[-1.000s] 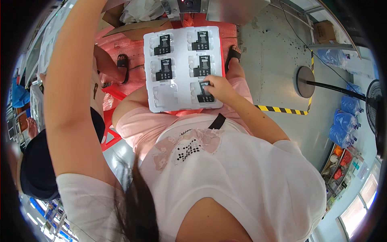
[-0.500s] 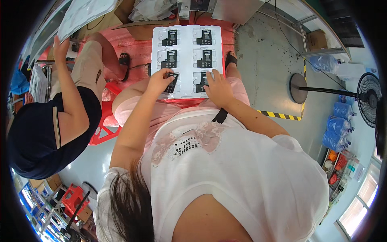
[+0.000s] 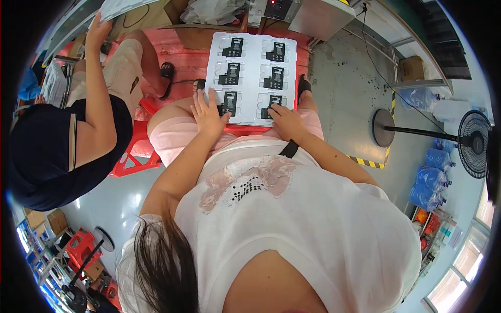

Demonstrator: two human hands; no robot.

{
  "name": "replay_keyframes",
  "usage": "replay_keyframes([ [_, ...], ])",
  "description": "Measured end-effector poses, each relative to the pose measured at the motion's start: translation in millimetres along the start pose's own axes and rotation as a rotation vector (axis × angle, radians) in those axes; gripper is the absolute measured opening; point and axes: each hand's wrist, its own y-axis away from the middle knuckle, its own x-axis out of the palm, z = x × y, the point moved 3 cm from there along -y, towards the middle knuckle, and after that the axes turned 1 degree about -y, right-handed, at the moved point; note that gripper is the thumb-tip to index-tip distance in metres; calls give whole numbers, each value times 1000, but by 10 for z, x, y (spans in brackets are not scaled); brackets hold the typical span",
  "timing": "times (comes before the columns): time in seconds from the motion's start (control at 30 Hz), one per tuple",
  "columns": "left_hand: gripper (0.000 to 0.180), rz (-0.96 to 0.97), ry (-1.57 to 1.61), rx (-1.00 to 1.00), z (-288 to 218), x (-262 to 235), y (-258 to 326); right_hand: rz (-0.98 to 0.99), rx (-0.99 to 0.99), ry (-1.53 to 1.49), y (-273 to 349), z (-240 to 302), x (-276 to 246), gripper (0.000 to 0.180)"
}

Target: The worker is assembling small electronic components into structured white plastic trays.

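Observation:
A white moulded plastic tray (image 3: 249,78) rests on my lap, with several flat black phone batteries lying in its pockets in two columns. My left hand (image 3: 209,117) is open with fingers spread at the tray's near left edge. Its thumb reaches toward the near left battery (image 3: 229,102). My right hand (image 3: 288,122) lies over the near right corner, fingers stretched out, the fingertips on or close to the near right battery (image 3: 274,101). Farther off sit the middle left battery (image 3: 230,74) and the far right battery (image 3: 275,52). Neither hand lifts anything.
At my left a person in a dark top (image 3: 68,141) reaches up to a white tray (image 3: 122,5). A red stool (image 3: 136,151) is between us. On the right stand a black fan (image 3: 474,143) and blue water jugs (image 3: 430,177). A metal box (image 3: 321,18) is beyond the tray.
My left hand has come off the near left battery and opened at the tray's left edge. My right hand has slid slightly toward me. That near left battery now sits straighter.

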Motion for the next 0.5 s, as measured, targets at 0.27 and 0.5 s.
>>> replay_keyframes([
  [0.27, 85, 18, 1574, -193, -354, -1353, -1131, -254, -116, -340, 277, -143, -78, 24],
  [0.5, 81, 138, 2383, -232, -215, -1955, -2358, -234, -47, -437, 237, -144, -82, 22],
])
